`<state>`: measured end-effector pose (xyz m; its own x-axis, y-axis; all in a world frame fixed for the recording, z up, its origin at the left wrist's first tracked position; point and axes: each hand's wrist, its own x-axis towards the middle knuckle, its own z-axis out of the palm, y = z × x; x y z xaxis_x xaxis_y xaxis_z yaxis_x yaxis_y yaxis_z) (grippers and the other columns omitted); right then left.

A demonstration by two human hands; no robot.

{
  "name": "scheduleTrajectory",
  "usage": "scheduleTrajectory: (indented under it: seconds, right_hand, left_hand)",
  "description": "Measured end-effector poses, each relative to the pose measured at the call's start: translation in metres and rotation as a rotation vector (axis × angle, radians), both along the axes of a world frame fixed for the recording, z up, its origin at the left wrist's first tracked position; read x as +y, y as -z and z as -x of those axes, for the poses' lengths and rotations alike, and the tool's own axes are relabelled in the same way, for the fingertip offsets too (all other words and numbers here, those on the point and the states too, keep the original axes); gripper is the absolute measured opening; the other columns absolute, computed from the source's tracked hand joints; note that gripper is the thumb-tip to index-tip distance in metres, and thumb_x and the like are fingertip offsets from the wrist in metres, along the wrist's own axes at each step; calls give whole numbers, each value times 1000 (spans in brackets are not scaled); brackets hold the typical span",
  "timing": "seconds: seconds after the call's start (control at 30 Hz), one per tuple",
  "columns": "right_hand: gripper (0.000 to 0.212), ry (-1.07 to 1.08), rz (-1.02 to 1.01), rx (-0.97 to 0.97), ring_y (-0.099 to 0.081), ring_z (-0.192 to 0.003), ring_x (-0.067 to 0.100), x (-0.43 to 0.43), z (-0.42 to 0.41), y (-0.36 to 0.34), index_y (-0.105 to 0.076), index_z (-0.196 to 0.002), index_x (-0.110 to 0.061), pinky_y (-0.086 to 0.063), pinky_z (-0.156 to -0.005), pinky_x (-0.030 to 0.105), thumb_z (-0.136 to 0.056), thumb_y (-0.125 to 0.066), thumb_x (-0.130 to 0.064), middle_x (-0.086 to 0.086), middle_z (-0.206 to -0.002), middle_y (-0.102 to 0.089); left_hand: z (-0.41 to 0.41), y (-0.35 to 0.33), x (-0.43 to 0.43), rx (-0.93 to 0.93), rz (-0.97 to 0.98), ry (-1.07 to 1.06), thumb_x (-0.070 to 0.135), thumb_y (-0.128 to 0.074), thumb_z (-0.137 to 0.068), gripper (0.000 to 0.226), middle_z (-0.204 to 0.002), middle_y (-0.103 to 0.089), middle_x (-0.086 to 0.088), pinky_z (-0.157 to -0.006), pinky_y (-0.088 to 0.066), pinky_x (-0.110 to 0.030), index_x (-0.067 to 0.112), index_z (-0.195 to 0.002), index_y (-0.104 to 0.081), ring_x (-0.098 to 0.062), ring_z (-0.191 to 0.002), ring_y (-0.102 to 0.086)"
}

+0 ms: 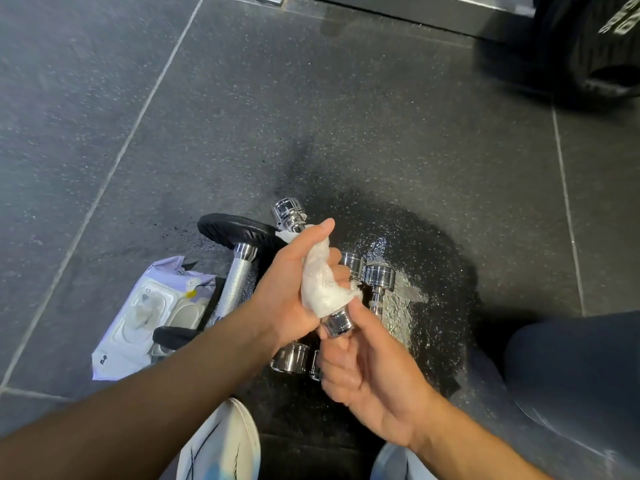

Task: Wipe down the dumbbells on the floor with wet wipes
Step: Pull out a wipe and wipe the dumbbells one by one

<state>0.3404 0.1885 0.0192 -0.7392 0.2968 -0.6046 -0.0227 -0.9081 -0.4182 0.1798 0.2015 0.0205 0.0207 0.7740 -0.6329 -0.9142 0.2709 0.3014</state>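
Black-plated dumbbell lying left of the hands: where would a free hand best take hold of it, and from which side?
The knurled handle, probably from above, with fingers wrapped across it. The dumbbell lies on the floor with that bar bare, textured and open to the top. The black plate at its far end looks too wide to grip securely.

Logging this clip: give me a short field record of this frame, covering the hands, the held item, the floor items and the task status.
left hand: grips a wet wipe wrapped round the handle of a small chrome dumbbell
right hand: holds that dumbbell's near end, lifted off the floor
on floor: other chrome dumbbells, black-plate dumbbell, wet wipes pack
floor state: wet patch around the chrome dumbbells
status: wiping under way on the held one
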Motion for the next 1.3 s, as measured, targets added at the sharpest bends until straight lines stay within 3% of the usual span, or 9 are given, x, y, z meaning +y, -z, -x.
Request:
scheduleTrajectory:
  seconds: [0.13, 0.23, 0.3, 0.43, 0.53, 0.83, 1.0, 1.07, 1.3]
  right_hand:
    - [26, -76, -782, -363, -40, -57, 20, -3, 0, -2, -66, -94, -28, -35, -52, 39, -95, -63, -54, 5, -66, -54]
    - [27, -132, -1258, -606, -43, -51, 5, -4, -4, -1, -58, -89, -29, -32, -48, 18, -90, -65, -55, -10, -62, -55]
    - [35, -93, -1078, -528, -37, -49, 6, -6, -3, -4, -55, -80, -25, -31, -50, 21, -90, -65, -57, -6, -58, -48]
    - [58, 3, -15, -27, -27, -45, 14, -10, 3, -8, -44, -71, -11, -28, -46, 26, -90, -63, -63, 0, -51, -33]
    - [53, 71, 235, 145, -31, -45, 10, -12, 5, -9, -52, -86, -9, -30, -44, 22, -92, -62, -61, -5, -51, -33]
    - [45, -158, -1226, -637, -38, -49, 7, -1, 4, -10, -53, -79, -17, -30, -50, 19, -88, -66, -59, -9, -59, -48]
    - [52, 18, 80, 22, -27, -43, 11, -1, 9, -7, -58, -80, -11, -26, -43, 25, -93, -59, -62, -6, -48, -32]
    - [56, 41, 278, 130, -27, -43, 9, -1, 10, -8, -53, -83, -8, -28, -41, 21, -95, -55, -63, -7, -47, -31]
    - [33, -133, -1249, -611, -42, -56, 6, -3, 4, -2, -58, -81, -26, -33, -53, 19, -90, -65, -57, -10, -63, -51]
  left_hand:
    - [3, 7, 3, 136, 53, 22, 26, -77, -86, 33, -61, -39, 5, -50, -43, -27, 19, -72, -48, -10, -50, -41]
    - [3, 11, 7, 225, 125, -52, 25, -83, -78, 34, -69, -41, 1, -60, -47, -32, 21, -82, -49, -13, -58, -45]
    - [8, 10, 10, 225, 128, -92, 25, -82, -79, 32, -67, -39, 1, -60, -43, -31, 21, -77, -50, -13, -57, -43]
    - [16, -3, 11, 106, -9, -102, 21, -67, -90, 36, -56, -32, 8, -45, -30, -23, 23, -62, -45, -8, -47, -29]
    - [16, -12, 8, 62, -114, -61, 24, -64, -88, 42, -58, -18, 9, -47, -17, -24, 26, -61, -33, -9, -49, -16]
    - [13, 0, 10, 197, 232, -167, 19, -71, -84, 29, -62, -38, 1, -45, -41, -25, 19, -71, -46, -13, -51, -40]
    - [17, -7, 8, 44, -16, -104, 26, -65, -91, 42, -58, -24, 8, -46, -30, -24, 25, -63, -33, -9, -49, -26]
    - [18, -9, 9, 27, -64, -88, 29, -64, -91, 45, -58, -20, 8, -48, -25, -24, 26, -62, -29, -9, -49, -22]
    - [17, -1, 12, 169, 158, -129, 22, -73, -87, 30, -63, -41, 4, -45, -43, -25, 20, -73, -47, -10, -48, -43]
